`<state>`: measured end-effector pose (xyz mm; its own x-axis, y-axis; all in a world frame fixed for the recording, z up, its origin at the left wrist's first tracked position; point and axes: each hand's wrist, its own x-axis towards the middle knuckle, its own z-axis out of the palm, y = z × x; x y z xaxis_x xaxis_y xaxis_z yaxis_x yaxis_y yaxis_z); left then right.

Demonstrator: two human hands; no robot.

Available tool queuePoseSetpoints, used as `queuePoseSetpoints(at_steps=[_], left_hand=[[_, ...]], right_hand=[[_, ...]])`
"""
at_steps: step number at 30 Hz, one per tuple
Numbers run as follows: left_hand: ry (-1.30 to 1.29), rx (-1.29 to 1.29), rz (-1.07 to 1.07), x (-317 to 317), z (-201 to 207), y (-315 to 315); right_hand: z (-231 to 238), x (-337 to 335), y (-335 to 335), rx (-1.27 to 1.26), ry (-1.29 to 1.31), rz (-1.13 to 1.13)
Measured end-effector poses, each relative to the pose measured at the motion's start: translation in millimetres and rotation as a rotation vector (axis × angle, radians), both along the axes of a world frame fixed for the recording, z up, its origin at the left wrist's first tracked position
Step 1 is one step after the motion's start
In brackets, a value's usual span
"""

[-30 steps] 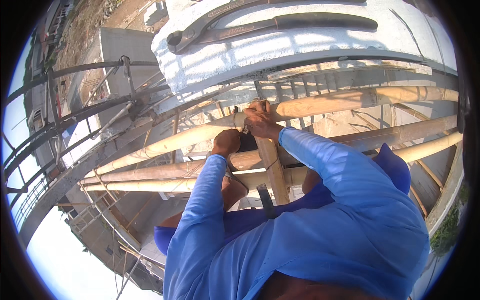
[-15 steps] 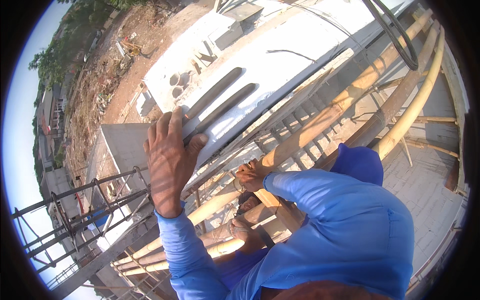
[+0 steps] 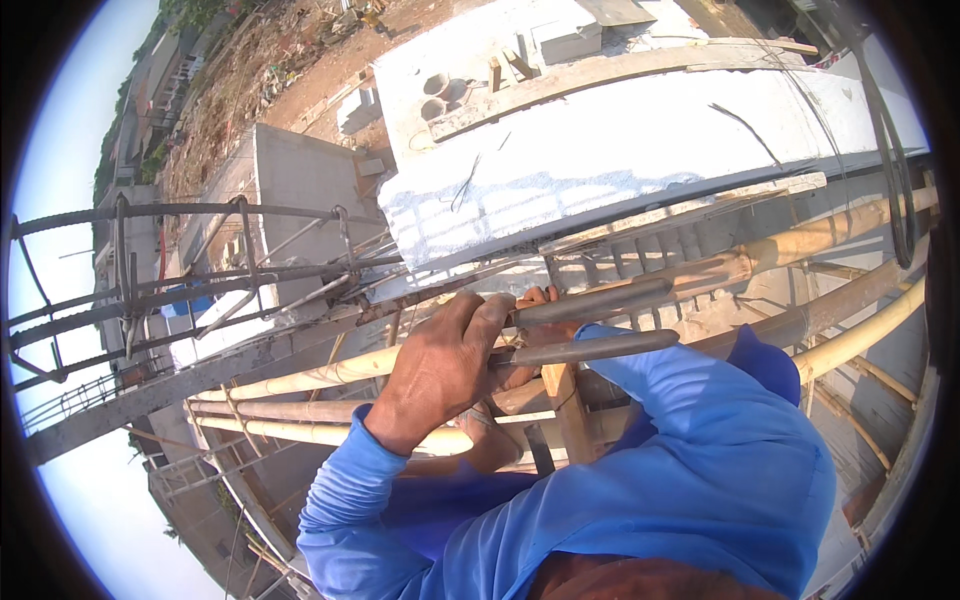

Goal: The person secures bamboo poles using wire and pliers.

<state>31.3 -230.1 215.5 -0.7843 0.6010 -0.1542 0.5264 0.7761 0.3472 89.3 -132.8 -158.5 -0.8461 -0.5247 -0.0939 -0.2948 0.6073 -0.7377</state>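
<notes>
My left hand [image 3: 440, 365] is closed around a pair of long-handled pincers. The dark handles of the pincers [image 3: 600, 350] stick out to the right, spread apart; the jaws are hidden. Just behind it, my right hand [image 3: 540, 297] is partly covered by the left hand and the handles. Its fingers curl over the upper bamboo pole [image 3: 690, 278], at the top of a squared timber post [image 3: 567, 410]. Below my hands, another person's hand [image 3: 488, 442] is at the lower poles, its fingers partly hidden.
A rebar cage [image 3: 150, 280] juts out at the left above a concrete edge. The white-topped slab [image 3: 620, 170] lies beyond the poles, with a long plank [image 3: 560, 85] and grey blocks [image 3: 565, 42]. Dark cables [image 3: 885, 150] hang at the upper right.
My left hand has lifted the pincers off the white slab and brought them right and nearer, beside my right hand. The view has turned; my right hand stays at the bamboo pole.
</notes>
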Motion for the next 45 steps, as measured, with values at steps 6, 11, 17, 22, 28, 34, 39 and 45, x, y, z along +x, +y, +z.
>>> queuePoseSetpoints(at_steps=[6,11,17,22,28,34,39,45], left_hand=[[0.046,-0.395,-0.122,43,-48,-75],[-0.069,-0.478,0.019,54,-86,-100],[0.308,-0.480,0.201,54,-73,-99],[-0.691,0.060,0.924,104,-130,-110],[-0.946,0.371,1.135,127,-161,-104],[-0.435,-0.203,0.576,107,-157,-151],[-0.166,-0.353,0.108,97,-165,-155],[-0.014,-0.722,0.006,87,-187,-123]], right_hand=[[68,-56,-26,-0.394,-0.734,0.272],[159,-27,-68,-0.793,-1.435,0.360],[145,-5,-72,-0.935,-1.582,0.077],[115,12,-99,-1.131,-1.506,-0.387],[96,32,-131,-1.265,-1.467,-0.366],[68,-58,-40,-0.222,-0.720,0.472],[38,-66,-8,0.092,-0.407,0.455],[48,-54,8,0.146,-0.255,0.444]])
